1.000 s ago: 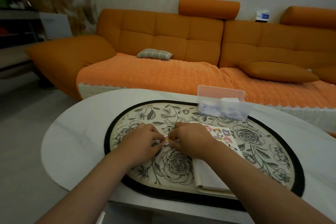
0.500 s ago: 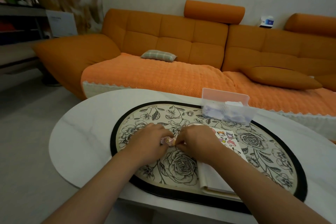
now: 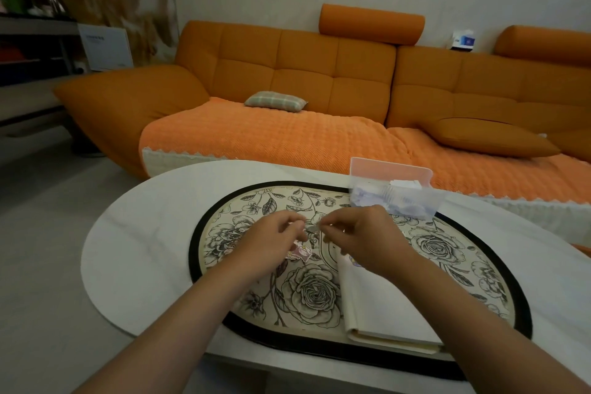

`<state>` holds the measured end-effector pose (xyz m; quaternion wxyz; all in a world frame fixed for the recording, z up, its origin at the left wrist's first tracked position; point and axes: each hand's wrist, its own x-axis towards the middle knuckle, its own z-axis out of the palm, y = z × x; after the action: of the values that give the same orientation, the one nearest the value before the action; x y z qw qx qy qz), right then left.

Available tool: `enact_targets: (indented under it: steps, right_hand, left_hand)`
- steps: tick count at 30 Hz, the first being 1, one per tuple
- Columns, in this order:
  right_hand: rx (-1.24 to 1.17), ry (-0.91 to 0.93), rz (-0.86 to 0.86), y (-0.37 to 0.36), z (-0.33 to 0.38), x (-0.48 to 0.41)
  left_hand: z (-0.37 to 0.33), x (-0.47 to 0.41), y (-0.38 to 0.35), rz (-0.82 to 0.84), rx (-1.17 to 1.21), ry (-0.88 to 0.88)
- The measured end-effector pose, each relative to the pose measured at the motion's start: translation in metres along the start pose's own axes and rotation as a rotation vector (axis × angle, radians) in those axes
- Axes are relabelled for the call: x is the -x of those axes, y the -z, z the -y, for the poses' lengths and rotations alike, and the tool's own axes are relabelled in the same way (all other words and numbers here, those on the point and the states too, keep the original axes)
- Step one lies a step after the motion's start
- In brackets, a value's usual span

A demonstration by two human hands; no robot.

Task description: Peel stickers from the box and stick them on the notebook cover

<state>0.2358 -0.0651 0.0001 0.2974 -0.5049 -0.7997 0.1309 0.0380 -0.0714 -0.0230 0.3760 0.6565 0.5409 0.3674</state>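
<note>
Dim, warm, even light; shadows soft. Wide-angle bending curves the desk (image 3: 108, 253) rim left of the left grip (image 3: 271, 243). The box (image 3: 396, 198) beyond the right grip (image 3: 364, 240) is blurred.

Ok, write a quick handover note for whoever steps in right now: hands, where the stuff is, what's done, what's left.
Left hand: fingers curled, pinching a small pale piece above the floral mat.
Right hand: pinches the same piece from the other side.
Pink sticker: just under the left hand; I cannot tell if it is held or lying on the mat.
Notebook: closed on the mat, under the right wrist.
Box: open, at the mat's far right edge.
Done: little visible; the hand hides most of the cover.
Left: finish peeling, press the sticker onto the cover.
</note>
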Motion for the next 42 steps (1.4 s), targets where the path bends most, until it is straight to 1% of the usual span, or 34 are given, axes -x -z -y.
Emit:
enact_targets:
  steps: [2, 4, 6, 10, 12, 15, 21, 25, 29, 31, 34, 40, 42]
  right_hand:
    - [-0.123, -0.040, 0.020, 0.005, 0.000, 0.003]
    - [-0.197, -0.065, 0.054, 0.008, -0.002, 0.006]
    - [-0.298, -0.107, 0.075, 0.012, -0.001, 0.008]
    - [-0.504, -0.275, 0.068, 0.018, -0.001, 0.009]
    - [-0.554, -0.336, 0.052, 0.021, -0.002, 0.010]
    - [-0.582, -0.361, 0.048, 0.026, -0.004, 0.011]
    - [-0.518, -0.323, 0.003, 0.035, -0.009, 0.010]
    - [-0.454, -0.293, -0.008, 0.040, -0.013, 0.010]
    - [-0.418, -0.282, -0.054, 0.043, -0.019, 0.009]
    - [-0.361, -0.255, -0.090, 0.045, -0.023, 0.008]
    - [-0.209, -0.211, -0.156, 0.049, -0.028, 0.008]
    - [-0.125, -0.177, -0.248, 0.054, -0.040, 0.007]
    - [-0.057, -0.163, -0.273, 0.054, -0.044, 0.007]
  left_hand:
    - [-0.007, 0.000, -0.004, 0.033, 0.169, 0.069]
    - [-0.010, 0.000, -0.007, 0.031, 0.229, 0.083]
    - [-0.013, -0.002, -0.010, -0.001, 0.254, 0.086]
    - [-0.021, -0.003, -0.016, -0.072, 0.265, 0.085]
    - [-0.026, -0.003, -0.020, -0.091, 0.261, 0.082]
    - [-0.034, -0.003, -0.024, -0.091, 0.271, 0.070]
    - [-0.047, -0.006, -0.032, -0.075, 0.211, 0.019]
    - [-0.055, -0.010, -0.039, -0.111, 0.165, -0.044]
    - [-0.059, -0.016, -0.045, -0.122, 0.133, -0.061]
    - [-0.062, -0.021, -0.049, -0.120, 0.101, -0.067]
    - [-0.066, -0.027, -0.057, -0.107, 0.085, -0.078]
    - [-0.074, -0.039, -0.072, -0.121, 0.064, -0.076]
    - [-0.077, -0.042, -0.075, -0.136, 0.038, -0.071]
